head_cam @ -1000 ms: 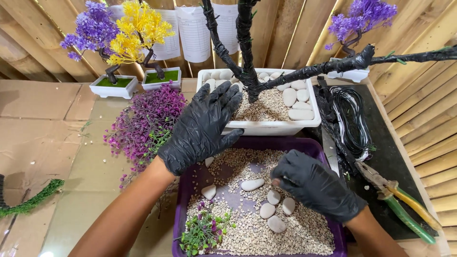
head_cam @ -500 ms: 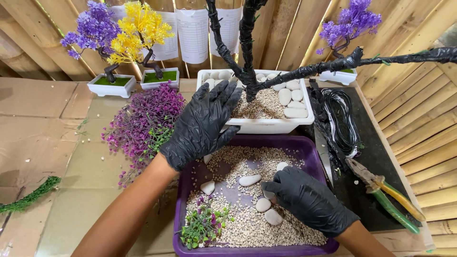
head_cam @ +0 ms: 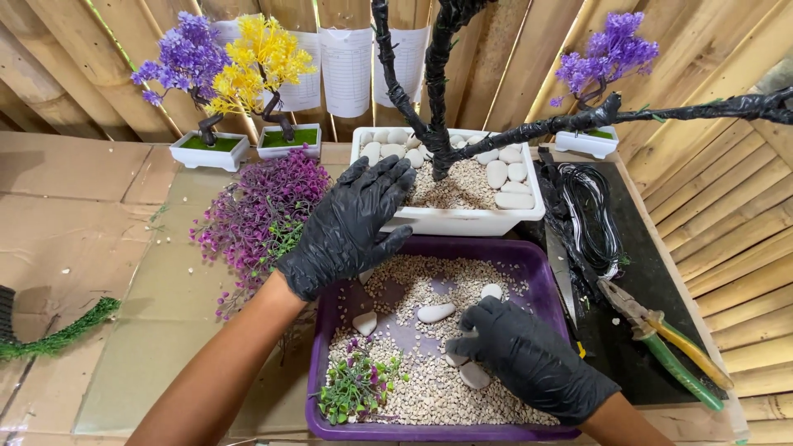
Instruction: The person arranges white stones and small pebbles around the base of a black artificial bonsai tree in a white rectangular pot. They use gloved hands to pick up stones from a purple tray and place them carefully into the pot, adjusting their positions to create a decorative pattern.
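A person in black gloves works gravel and stones at a craft surface lined with flattened cardboard (head_cam: 74, 215). The left hand (head_cam: 347, 227), fingers spread wide and holding nothing, hovers at the near edge of the white rectangular planter (head_cam: 462, 221), where a black-wrapped artificial tree trunk (head_cam: 434, 91) rises from a bed of gravel ringed with smooth white pebbles (head_cam: 505, 175). Over the past second that hand has stayed almost fixed, while the right hand (head_cam: 529, 359) has slid down toward the near side of the purple plastic tray (head_cam: 545, 272) and now lies curled, fingertips pressed among the loose white stones (head_cam: 435, 312) there; whether it pinches one cannot be told. The shift suggests stones are being picked over in the tray rather than placed in the planter just yet. A small tuft of green and purple artificial foliage (head_cam: 357, 384) lies in the tray's near left corner.

Beside the tray lie a purple artificial bush (head_cam: 260, 211), a coil of black wire (head_cam: 591, 219) and green-and-yellow-handled pliers (head_cam: 665, 343) on a dark mat. Finished miniature trees with purple blossoms (head_cam: 183, 58) and yellow blossoms (head_cam: 260, 54) stand in white pots against a bamboo wall (head_cam: 49, 74), another purple one (head_cam: 607, 54) at right.
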